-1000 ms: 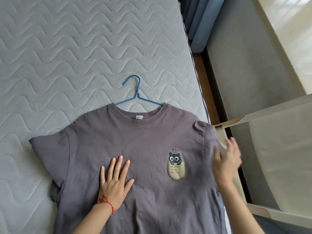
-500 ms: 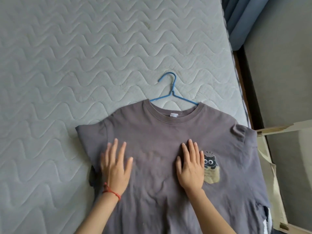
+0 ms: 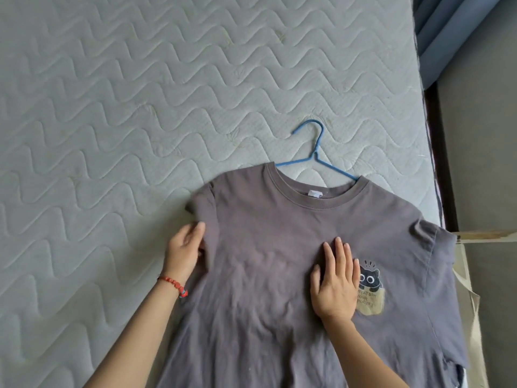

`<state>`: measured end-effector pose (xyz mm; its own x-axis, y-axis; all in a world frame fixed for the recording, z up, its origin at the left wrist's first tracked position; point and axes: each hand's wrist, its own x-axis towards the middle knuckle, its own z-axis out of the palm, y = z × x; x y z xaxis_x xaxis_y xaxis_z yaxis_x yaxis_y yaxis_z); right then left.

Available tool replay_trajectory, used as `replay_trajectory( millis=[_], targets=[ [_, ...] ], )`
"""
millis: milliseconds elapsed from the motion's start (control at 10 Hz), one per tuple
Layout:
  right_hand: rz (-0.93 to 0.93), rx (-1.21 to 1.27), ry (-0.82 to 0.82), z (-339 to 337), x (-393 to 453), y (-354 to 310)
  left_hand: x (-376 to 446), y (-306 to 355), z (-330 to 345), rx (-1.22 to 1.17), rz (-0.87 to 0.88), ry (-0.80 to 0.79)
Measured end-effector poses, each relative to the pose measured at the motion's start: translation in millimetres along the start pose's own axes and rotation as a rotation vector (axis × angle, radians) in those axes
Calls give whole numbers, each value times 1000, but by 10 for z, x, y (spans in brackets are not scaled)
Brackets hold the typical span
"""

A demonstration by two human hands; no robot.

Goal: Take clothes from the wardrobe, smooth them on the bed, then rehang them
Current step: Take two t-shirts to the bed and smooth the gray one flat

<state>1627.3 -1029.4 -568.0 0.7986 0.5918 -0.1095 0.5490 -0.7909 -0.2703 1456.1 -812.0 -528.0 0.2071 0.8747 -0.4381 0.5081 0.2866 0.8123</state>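
A grey T-shirt (image 3: 260, 228) with a cat pocket print lies face up on the quilted mattress (image 3: 126, 102), still on a blue hanger (image 3: 315, 155) whose hook sticks out past the collar. My left hand (image 3: 185, 249) grips the shirt's left sleeve, thumb on top and fingers tucked under the fabric; the sleeve is bunched in toward the body. My right hand (image 3: 335, 281) presses flat on the chest, fingers straight, just left of the print. Wrinkles run across the middle of the shirt between my hands.
The mattress's right edge (image 3: 428, 152) runs close to the shirt's right sleeve, which hangs over it. Beyond it are a dark floor strip, a grey wall and a blue curtain (image 3: 436, 26). A cream panel with straps (image 3: 472, 275) stands at the lower right.
My left hand slid from flat on the shirt's chest out to the left sleeve and took hold of it, and the sleeve bunched inward. My right hand stays pressed flat by the print.
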Motion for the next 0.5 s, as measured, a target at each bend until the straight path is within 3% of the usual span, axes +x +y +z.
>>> replay_trajectory(
  millis=[100, 200, 300, 400, 500],
  targets=[
    [3, -3, -7, 0, 1, -3, -46, 83, -4, 96, 130, -99],
    [8, -6, -13, 5, -4, -4, 48, 29, -98, 258, 152, 137],
    [10, -6, -11, 18, -3, -7, 35, -55, -20, 367, 58, 61],
    [13, -9, -10, 24, -3, -11, -37, -106, 146, 382, 70, 10],
    [14, -10, -9, 21, -6, -9, 4, -143, 196, 364, -16, 52]
  ],
)
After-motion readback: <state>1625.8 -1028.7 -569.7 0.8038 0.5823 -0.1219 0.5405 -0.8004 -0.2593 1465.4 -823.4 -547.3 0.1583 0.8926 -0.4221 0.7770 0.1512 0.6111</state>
